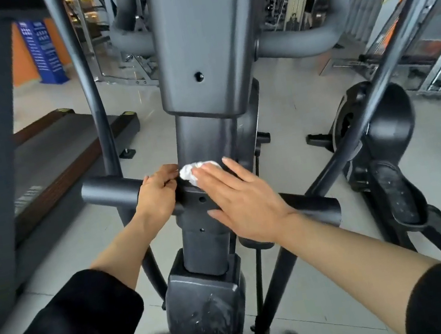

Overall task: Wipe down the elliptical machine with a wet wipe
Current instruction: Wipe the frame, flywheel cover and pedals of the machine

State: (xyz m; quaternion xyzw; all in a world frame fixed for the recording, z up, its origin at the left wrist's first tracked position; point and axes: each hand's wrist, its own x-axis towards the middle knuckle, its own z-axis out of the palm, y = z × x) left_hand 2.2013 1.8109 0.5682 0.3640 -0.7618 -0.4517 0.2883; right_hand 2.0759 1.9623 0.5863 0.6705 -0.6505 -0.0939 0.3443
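The dark grey elliptical machine fills the middle of the view, its central column (208, 139) rising from a scuffed black base (206, 310). A crumpled white wet wipe (189, 172) lies against the column where a horizontal cross tube (108, 191) meets it. My right hand (242, 198) presses the wipe onto the column with straight fingers. My left hand (156, 193) grips the cross tube just left of the column, its fingertips close beside the wipe.
A treadmill (51, 167) stands on the left. Another elliptical with black pedals (395, 195) stands on the right. Curved swing arms (95, 100) flank the column. Weight racks and a person stand far back. The floor is pale tile.
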